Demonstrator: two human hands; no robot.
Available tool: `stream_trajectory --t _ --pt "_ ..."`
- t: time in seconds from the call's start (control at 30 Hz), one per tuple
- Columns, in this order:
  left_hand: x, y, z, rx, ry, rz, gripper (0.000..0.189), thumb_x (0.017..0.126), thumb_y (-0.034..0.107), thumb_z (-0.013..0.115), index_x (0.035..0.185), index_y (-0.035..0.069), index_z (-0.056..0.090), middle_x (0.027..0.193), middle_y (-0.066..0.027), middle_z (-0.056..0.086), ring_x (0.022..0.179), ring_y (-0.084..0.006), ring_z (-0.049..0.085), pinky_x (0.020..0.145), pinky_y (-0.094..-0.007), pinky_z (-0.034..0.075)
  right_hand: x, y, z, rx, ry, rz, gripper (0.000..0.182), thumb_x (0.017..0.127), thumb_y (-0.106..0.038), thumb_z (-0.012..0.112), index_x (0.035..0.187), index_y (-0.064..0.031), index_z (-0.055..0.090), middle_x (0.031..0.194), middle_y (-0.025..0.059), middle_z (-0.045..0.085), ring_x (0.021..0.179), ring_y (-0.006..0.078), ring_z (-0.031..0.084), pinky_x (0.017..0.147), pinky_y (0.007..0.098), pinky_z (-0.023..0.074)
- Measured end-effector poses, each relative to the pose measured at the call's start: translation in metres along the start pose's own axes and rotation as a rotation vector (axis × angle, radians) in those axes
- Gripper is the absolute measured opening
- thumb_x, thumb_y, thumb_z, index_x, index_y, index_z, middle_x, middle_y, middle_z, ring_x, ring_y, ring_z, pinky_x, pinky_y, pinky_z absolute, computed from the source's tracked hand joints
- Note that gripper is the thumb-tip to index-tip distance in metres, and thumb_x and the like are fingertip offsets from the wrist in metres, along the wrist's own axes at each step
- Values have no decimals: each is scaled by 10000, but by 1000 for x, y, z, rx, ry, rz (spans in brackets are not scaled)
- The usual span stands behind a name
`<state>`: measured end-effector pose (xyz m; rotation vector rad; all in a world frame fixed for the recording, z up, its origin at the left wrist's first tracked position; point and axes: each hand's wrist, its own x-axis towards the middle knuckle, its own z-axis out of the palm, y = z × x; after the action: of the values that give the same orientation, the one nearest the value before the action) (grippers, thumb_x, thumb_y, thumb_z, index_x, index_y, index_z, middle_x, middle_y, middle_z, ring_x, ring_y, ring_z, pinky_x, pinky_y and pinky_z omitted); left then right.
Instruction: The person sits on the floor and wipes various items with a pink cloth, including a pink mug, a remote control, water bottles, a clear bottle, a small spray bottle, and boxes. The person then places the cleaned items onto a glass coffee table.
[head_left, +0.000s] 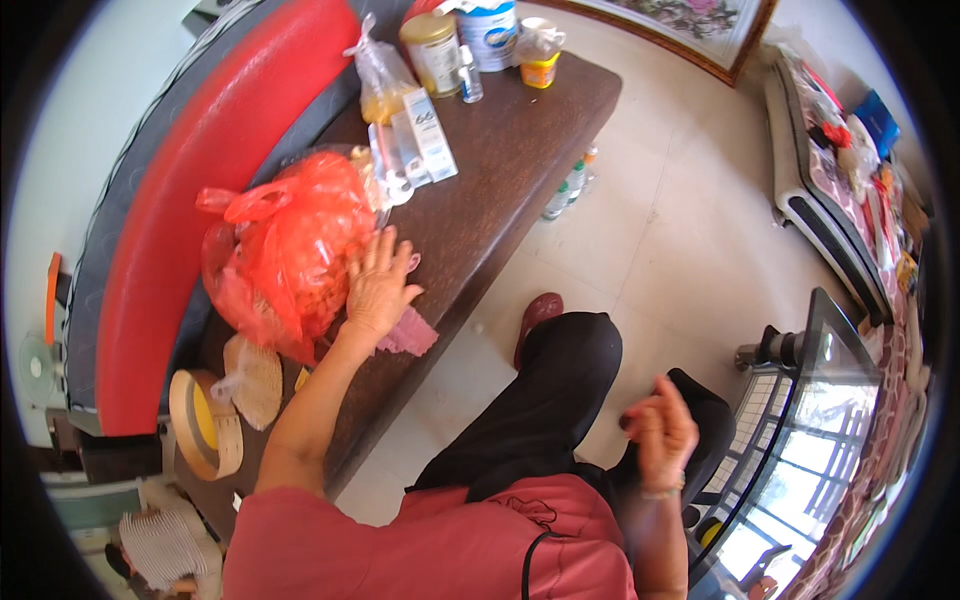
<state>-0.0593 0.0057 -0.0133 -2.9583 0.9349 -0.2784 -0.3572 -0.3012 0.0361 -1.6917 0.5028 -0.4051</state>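
My left hand (377, 289) lies palm down with its fingers spread, against the side of a red plastic bag (300, 225). Under and beside that hand is a crumpled pink cloth (409, 330) on a dark bench (495, 157). The bag is bulging and has knotted handles; its contents cannot be made out. My right hand (664, 431) is raised over my lap, away from the bench. It is blurred, with its fingers partly bent, and I see nothing in it.
Slim cartons (430, 133), a spray bottle (470, 75), tins (431, 52) and a tied clear bag (382, 82) stand farther along the bench. A round wooden frame (202, 424) sits nearer me. To the right is a glass-topped table (817, 435); a person (165, 544) is at lower left.
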Motion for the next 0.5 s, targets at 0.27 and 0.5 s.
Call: stream_trajectory --t 0.27,0.5 --pt "14 59 25 -216 -134 363 737 756 331 704 1320 -41 409 1475 -203 257 1393 -350 197 1126 -493 186 21 37 -57 -224 122 134 305 938 -95 499 1213 27 547 802 38 618 541 44 485 458 169 360" --pt "63 69 55 -236 -64 202 764 724 295 709 1356 13 387 1479 -192 260 1388 -329 217 1132 -498 144 102 29 -56 -686 -251 -305 215 826 23 594 1038 20 626 759 127 613 642 220 594 597 291 468"
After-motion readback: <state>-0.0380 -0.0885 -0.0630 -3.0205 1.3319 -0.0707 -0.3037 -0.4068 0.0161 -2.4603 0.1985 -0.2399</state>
